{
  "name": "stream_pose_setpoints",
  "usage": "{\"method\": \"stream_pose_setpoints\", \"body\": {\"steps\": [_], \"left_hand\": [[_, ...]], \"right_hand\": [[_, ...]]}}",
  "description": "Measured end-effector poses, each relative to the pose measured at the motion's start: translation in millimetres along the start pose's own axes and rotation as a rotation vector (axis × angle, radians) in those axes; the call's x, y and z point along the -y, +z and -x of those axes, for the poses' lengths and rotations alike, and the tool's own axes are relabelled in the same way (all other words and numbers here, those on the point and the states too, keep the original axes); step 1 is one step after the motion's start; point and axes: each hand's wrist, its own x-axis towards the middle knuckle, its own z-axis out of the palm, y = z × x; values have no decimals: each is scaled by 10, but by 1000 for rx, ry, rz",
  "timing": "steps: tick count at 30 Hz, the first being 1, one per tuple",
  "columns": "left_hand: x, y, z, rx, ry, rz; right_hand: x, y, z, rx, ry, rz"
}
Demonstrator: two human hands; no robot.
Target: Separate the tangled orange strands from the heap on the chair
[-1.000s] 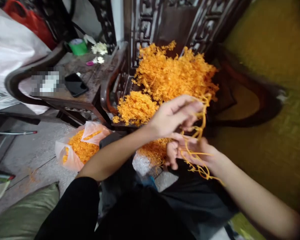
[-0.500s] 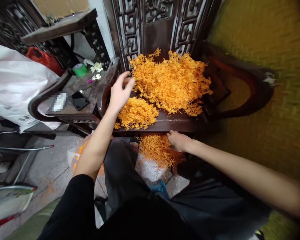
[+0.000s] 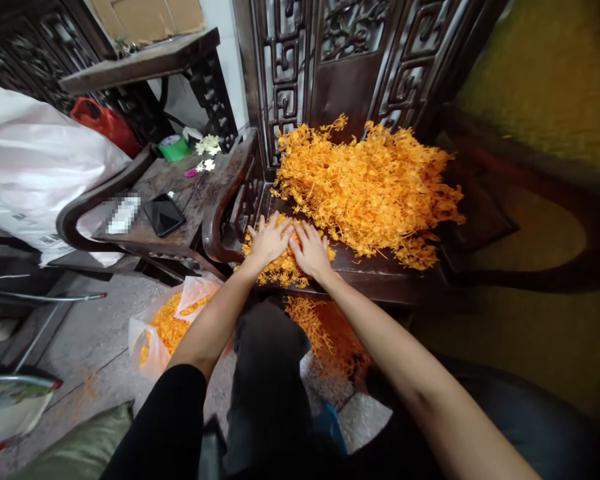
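Note:
Both hands rest on a small heap of orange artificial flowers at the left front of a dark carved wooden chair seat. My left hand lies over the heap's left side with its fingers spread. Beside it, my right hand lies flat on the right part, fingers stretched forward. The two hands nearly touch and partly hide the heap. Behind them, a much larger pile of the same orange flowers covers the back and right of the seat.
More orange strands lie below the seat's front edge. A plastic bag holding orange pieces stands on the floor. The side table carries a phone, green tape and small flowers. A white sack is at far left.
My left hand has come down from beside the large pile onto the small heap. My right hand has risen from the seat's front edge onto it too. The view has shifted slightly.

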Motion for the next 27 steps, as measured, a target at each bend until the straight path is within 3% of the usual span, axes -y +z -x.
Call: {"method": "stream_pose_setpoints", "body": {"steps": [4, 8, 21, 27], "left_hand": [[27, 231, 51, 0, -12, 21], [25, 326, 57, -17, -1, 16], [37, 378, 41, 25, -2, 39], [97, 237, -85, 121, -32, 113]], "right_hand": [[-46, 99, 58, -8, -4, -13], [-49, 127, 48, -18, -9, -11], [-48, 161, 6, 0, -3, 24], [-19, 67, -45, 68, 37, 28]]}}
